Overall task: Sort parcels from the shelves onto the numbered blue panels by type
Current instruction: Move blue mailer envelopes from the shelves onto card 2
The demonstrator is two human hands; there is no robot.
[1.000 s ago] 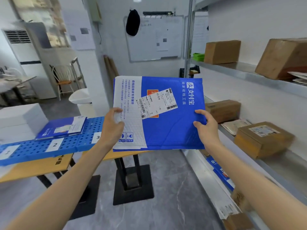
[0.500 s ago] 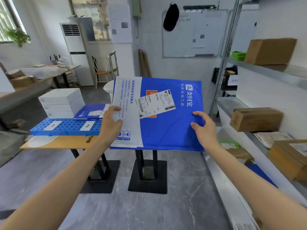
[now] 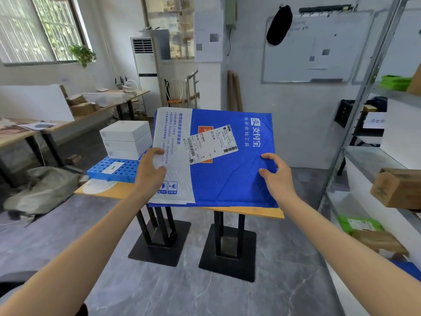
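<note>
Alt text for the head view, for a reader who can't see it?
The left hand and right hand grip a blue-and-white padded mailer by its sides. Behind it, stacked white boxes sit on a blue perforated panel numbered 1; a brown cardboard box rests on metal shelving at right.

Both arms reach out, holding a blue and white padded mailer [image 3: 227,176] up before the desk [image 3: 109,190]. The left grip [image 3: 151,169] pinches its white edge, and the right grip [image 3: 276,176] holds its blue side. Just left of the mailer, stacked white boxes [image 3: 125,140] sit on the blue panel [image 3: 124,173] marked 1.
</note>
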